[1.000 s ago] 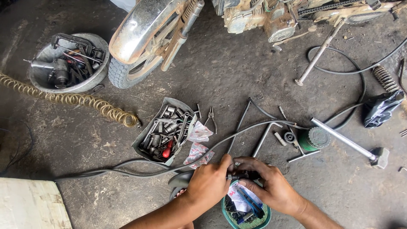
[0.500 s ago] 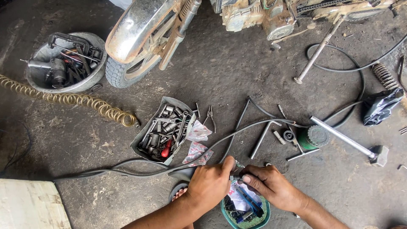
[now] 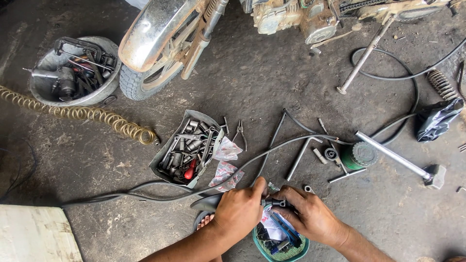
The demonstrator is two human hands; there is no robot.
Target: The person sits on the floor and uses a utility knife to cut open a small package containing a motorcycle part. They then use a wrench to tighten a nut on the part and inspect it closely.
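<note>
My left hand [image 3: 240, 209] and my right hand [image 3: 310, 216] meet low in the middle of the head view, both gripping a small dark metal part [image 3: 273, 202] between them. They hover over a green basket [image 3: 281, 252] that holds a blue-handled tool, white paper and small parts. A black hose [image 3: 272, 150] runs across the floor just beyond my knuckles. A dark flat piece [image 3: 206, 203] sticks out to the left from under my left hand.
A metal tray of sockets [image 3: 187, 148] lies beyond my hands, with pliers [image 3: 239, 132] beside it. Farther off are a motorcycle wheel and fender [image 3: 150, 48], a bowl of tools [image 3: 73, 70], a coiled air hose [image 3: 87, 115], a green can [image 3: 358, 155] and a hammer [image 3: 403, 160].
Both hands have shifted slightly up and away from the basket, staying together on the small part. The view has moved a little.
</note>
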